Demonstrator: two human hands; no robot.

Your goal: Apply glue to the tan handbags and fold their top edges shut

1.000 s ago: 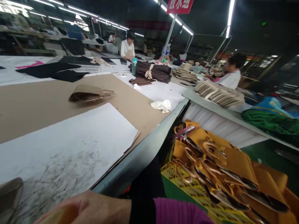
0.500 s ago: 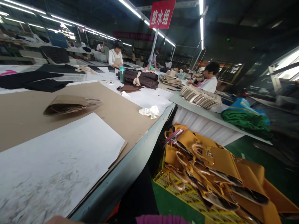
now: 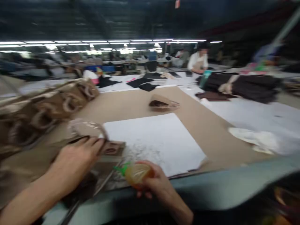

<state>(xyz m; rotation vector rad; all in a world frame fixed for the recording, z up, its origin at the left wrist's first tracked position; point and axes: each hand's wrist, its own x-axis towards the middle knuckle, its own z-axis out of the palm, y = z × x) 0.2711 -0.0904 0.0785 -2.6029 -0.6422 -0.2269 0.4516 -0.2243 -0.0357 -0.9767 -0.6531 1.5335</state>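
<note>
Two hands at work, blurred frame. Left hand (image 3: 79, 156) presses flat, fingers spread, on a tan bag piece (image 3: 103, 147) just left of the white sheet (image 3: 154, 140); piece looks light and floppy, best pinned near its clear looped handle (image 3: 86, 126). Right hand (image 3: 154, 184), at the sheet's near edge, is wrapped around a small squeeze bottle (image 3: 136, 172), green nozzle pointing left; soft plastic, likely slippery.

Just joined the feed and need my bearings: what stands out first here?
The right hand at the near table edge grips a small orange bottle with a green tip. The left hand presses a tan piece beside the white sheet. A blurred heap of tan bags fills the left.
</note>
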